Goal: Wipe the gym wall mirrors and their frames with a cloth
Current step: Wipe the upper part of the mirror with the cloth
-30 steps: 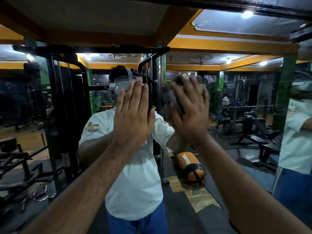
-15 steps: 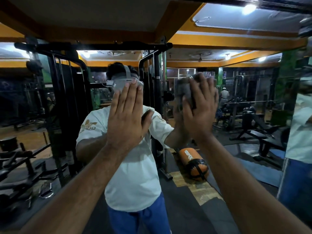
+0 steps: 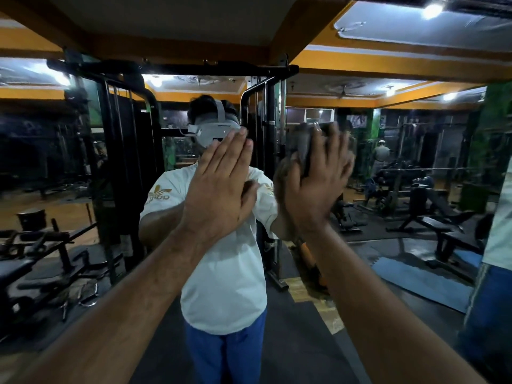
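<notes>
Over the past second the right hand (image 3: 313,187) and its dark cloth (image 3: 303,146) have slid rightward across the wall mirror (image 3: 415,167), while the left hand (image 3: 219,189) has tilted so its fingers lean to the right.

From the left: reflected gym machines and a black cable rack (image 3: 124,151) fill the glass. Next comes the left hand, laid flat on the mirror with fingers straight and together, holding nothing and seemingly bracing. Behind it stands the reflection of the person in a white T-shirt (image 3: 227,273). Just right of that, the right hand presses the bunched cloth against the glass at about head height, fingers spread and nearly straight over it; part of the cloth shows above and left of the fingertips.

The wiping appears to be in mid-stroke. The pane runs on to the right of the cloth towards a vertical frame edge (image 3: 479,273), well apart from both hands; the right hand is the nearer one.
</notes>
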`<state>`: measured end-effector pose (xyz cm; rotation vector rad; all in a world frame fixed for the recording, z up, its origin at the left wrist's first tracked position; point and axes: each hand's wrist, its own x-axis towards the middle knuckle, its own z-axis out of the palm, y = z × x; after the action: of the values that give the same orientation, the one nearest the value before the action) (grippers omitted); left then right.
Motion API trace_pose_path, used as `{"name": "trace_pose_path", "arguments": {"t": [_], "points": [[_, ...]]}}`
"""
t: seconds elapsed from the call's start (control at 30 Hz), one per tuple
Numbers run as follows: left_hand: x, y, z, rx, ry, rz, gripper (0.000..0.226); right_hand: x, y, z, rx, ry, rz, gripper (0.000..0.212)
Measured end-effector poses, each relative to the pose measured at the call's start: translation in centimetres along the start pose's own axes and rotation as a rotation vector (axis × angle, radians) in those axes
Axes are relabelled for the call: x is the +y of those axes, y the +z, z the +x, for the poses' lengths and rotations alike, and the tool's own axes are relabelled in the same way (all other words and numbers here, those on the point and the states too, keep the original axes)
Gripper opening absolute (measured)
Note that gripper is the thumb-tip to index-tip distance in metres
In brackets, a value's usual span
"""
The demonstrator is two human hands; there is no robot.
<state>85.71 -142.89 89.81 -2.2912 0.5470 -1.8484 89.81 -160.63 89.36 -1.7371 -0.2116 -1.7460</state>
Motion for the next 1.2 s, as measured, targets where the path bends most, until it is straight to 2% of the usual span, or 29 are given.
{"name": "trace_pose_path", "arguments": {"t": [0.1, 0.17, 0.2, 0.33, 0.37, 0.4, 0.47, 0.53, 0.57, 0.67, 0.7, 0.73, 0.87, 0.9, 0.93, 1.03, 1.07, 1.13, 1.2], "points": [[-1.0, -0.4, -0.8, 0.055, -0.121, 0.059, 0.07, -0.5, 0.5, -2.5, -0.105, -0.355, -0.026, 0.058], [-1.6, -0.3, -1.2, 0.031, -0.144, 0.116, 0.072, 0.3, 0.1, -2.9, -0.144, -0.471, -0.011, 0.054], [-1.7, -0.1, -1.3, 0.024, -0.137, 0.134, 0.073, 0.5, 0.0, -2.7, -0.126, -0.448, -0.008, 0.052], [-2.2, -0.4, -1.6, 0.032, -0.081, 0.128, 0.074, -1.6, 0.9, -1.8, -0.033, -0.024, 0.019, 0.062], [-2.5, -0.5, -1.8, 0.042, -0.094, 0.142, 0.075, -2.8, 1.2, -2.1, -0.045, 0.0, 0.016, 0.063], [-3.0, -0.8, -2.2, 0.052, -0.12, 0.156, 0.077, -3.7, 1.3, -2.8, -0.082, -0.059, 0.005, 0.063], [-4.0, -1.0, -2.9, 0.039, -0.149, 0.179, 0.08, -4.6, 1.5, -4.2, -0.177, -0.325, -0.001, 0.059], [-4.9, -1.0, -3.3, 0.002, -0.095, 0.177, 0.08, -4.2, 1.3, -4.2, -0.226, -0.476, 0.008, 0.053], [-5.3, -1.1, -3.5, -0.012, -0.06, 0.157, 0.08, -3.9, 1.3, -3.7, -0.207, -0.432, 0.01, 0.053], [-6.9, -1.9, -4.0, 0.011, -0.037, 0.13, 0.076, -4.9, 1.6, -2.4, -0.056, 0.005, 0.017, 0.062], [-7.6, -2.1, -4.2, 0.029, -0.062, 0.138, 0.076, -6.1, 2.0, -2.5, -0.028, 0.082, -0.005, 0.064], [-8.3, -2.2, -4.4, 0.036, -0.073, 0.15, 0.076, -7.6, 2.6, -2.9, -0.02, 0.072, -0.029, 0.065], [-10.4, -3.1, -4.8, -0.001, 0.028, 0.093, 0.071, -11.0, 4.0, -5.2, -0.174, -0.326, -0.035, 0.059], [-11.2, -3.5, -5.0, 0.009, 0.025, 0.078, 0.069, -10.9, 4.0, -5.4, -0.175, -0.341, -0.039, 0.058], [-12.1, -3.8, -5.3, 0.029, 0.001, 0.084, 0.068, -10.9, 4.0, -5.4, -0.151, -0.278, -0.039, 0.059], [-14.9, -4.3, -6.3, 0.035, -0.039, 0.131, 0.073, -13.3, 5.0, -5.8, -0.048, 0.036, -0.034, 0.065], [-15.4, -4.3, -6.4, 0.019, -0.009, 0.132, 0.074, -14.8, 5.7, -6.3, -0.051, 0.028, -0.047, 0.066], [-16.1, -4.5, -6.5, 0.005, 0.055, 0.086, 0.073, -17.1, 6.7, -7.5, -0.095, -0.14, -0.061, 0.063], [-16.9, -5.0, -7.0, 0.041, 0.04, 0.04, 0.07, -17.4, 6.7, -8.1, -0.126, -0.227, -0.048, 0.06]]}}
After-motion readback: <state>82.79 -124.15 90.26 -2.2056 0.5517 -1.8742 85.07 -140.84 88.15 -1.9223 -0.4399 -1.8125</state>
